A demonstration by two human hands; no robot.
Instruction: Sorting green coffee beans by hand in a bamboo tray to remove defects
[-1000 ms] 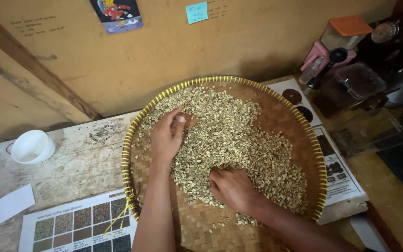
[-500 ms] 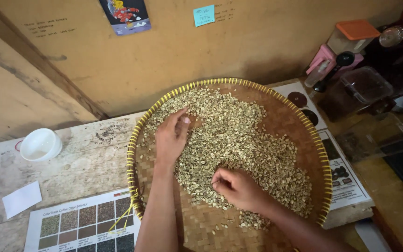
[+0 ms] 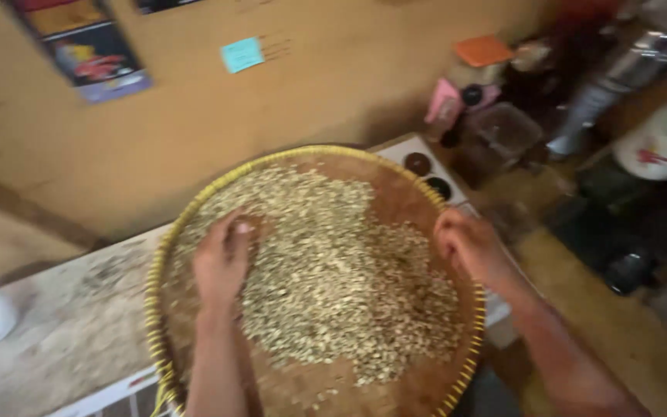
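A round woven tray [image 3: 395, 193] with a yellow rim sits on the bench [image 3: 71, 340], spread with pale green beans [image 3: 333, 278]. The left hand [image 3: 221, 259] lies flat on the beans at the tray's left, grip released. The right hand [image 3: 468, 247] hovers loosely curled by the tray's right rim, grasping nothing visible.

Bare forearms, no sleeves, left hand [image 3: 221, 262], right hand [image 3: 468, 247]

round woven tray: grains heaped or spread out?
Spread out. The pale green grains lie in a thin, wide layer over most of the round woven tray with the yellow rim; bare brown weave shows along the edges.
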